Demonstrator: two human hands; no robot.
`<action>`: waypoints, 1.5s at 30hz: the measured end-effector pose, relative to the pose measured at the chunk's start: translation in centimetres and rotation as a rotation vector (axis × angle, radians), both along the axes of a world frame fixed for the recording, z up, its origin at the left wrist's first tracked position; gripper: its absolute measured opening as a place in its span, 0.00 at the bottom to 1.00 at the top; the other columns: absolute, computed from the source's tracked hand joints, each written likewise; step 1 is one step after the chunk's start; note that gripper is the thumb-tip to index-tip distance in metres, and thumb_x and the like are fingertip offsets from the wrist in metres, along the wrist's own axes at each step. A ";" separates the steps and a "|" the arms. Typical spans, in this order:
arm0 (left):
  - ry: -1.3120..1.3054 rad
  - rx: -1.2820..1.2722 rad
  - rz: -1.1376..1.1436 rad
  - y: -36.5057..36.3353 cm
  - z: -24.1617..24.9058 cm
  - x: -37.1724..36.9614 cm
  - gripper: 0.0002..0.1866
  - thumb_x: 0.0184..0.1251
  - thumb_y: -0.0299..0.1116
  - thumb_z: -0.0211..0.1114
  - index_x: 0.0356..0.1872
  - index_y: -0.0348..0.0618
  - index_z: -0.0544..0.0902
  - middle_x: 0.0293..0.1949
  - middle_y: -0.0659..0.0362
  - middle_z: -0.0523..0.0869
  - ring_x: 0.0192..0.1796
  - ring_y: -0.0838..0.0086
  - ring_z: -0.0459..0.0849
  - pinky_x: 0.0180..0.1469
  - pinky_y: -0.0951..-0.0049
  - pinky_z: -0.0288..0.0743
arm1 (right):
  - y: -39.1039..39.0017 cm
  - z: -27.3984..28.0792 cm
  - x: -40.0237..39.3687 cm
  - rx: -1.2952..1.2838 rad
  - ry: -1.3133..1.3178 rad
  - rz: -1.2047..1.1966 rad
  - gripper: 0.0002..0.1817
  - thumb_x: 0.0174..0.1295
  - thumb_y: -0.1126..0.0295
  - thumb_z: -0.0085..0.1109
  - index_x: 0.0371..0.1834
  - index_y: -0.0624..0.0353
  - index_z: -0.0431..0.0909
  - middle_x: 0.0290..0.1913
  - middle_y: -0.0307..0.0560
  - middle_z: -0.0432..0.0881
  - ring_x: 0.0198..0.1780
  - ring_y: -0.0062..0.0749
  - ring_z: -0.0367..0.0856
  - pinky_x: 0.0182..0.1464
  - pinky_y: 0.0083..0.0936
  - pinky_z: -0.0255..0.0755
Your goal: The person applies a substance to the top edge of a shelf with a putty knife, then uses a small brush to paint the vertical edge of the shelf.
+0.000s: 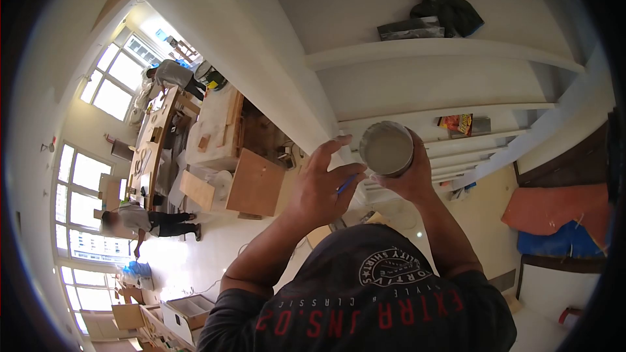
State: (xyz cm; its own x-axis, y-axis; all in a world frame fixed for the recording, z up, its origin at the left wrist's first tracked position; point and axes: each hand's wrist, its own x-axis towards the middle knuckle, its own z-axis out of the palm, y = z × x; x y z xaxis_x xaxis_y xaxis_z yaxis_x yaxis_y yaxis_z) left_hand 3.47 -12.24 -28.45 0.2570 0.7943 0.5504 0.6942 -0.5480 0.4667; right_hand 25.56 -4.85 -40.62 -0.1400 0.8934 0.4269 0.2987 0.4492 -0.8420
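My right hand (415, 173) is wrapped round the side of a round container (387, 148) with a pale grey, smooth content inside its rim. To the left of it, my left hand (321, 182) is raised with the forefinger pointing toward the white upright. A slim blue stick-like thing (347, 184) is held between its fingers and thumb; most of its length is hidden, so I cannot tell its kind. Both hands are close to the white shelf unit (430, 107), and the container overlaps its lower shelves in this view.
A dark bag (450, 10) and an orange-red packet (456, 124) lie on the shelves. Left, two people (173, 75) are near a long workbench (153, 140). A wooden panel (255, 182) leans below. Red and blue sheets (554, 212) hang at right.
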 end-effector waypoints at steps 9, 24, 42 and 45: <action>-0.229 0.114 0.095 -0.7 -0.2 -2.5 0.09 0.66 0.18 0.73 0.46 0.36 0.89 0.51 0.47 0.90 0.55 0.54 0.91 0.60 0.61 0.84 | 3.0 -1.1 0.1 -0.101 0.188 0.011 0.61 0.35 0.62 0.91 0.76 0.64 0.64 0.64 0.58 0.82 0.66 0.48 0.84 0.68 0.42 0.78; -0.154 0.504 0.065 4.0 4.0 -6.3 0.11 0.75 0.14 0.62 0.51 0.39 0.74 0.48 0.45 0.90 0.57 0.53 0.92 0.65 0.53 0.85 | 14.1 -1.8 1.0 0.019 0.190 -0.072 0.57 0.39 0.63 0.90 0.75 0.63 0.66 0.65 0.54 0.83 0.67 0.43 0.83 0.69 0.38 0.78; 0.028 0.597 0.138 4.7 5.4 -6.0 0.13 0.70 0.13 0.66 0.49 0.39 0.76 0.42 0.45 0.88 0.49 0.51 0.93 0.54 0.59 0.87 | 14.9 -2.4 1.1 0.060 0.162 -0.075 0.56 0.41 0.63 0.89 0.76 0.62 0.65 0.67 0.56 0.81 0.67 0.46 0.83 0.68 0.40 0.78; 0.015 0.566 0.170 4.4 5.7 -5.8 0.13 0.69 0.13 0.66 0.49 0.40 0.76 0.42 0.45 0.89 0.50 0.50 0.93 0.54 0.59 0.87 | 14.8 -2.2 1.2 0.062 0.158 -0.070 0.55 0.42 0.62 0.88 0.75 0.62 0.65 0.66 0.56 0.82 0.66 0.46 0.83 0.67 0.40 0.79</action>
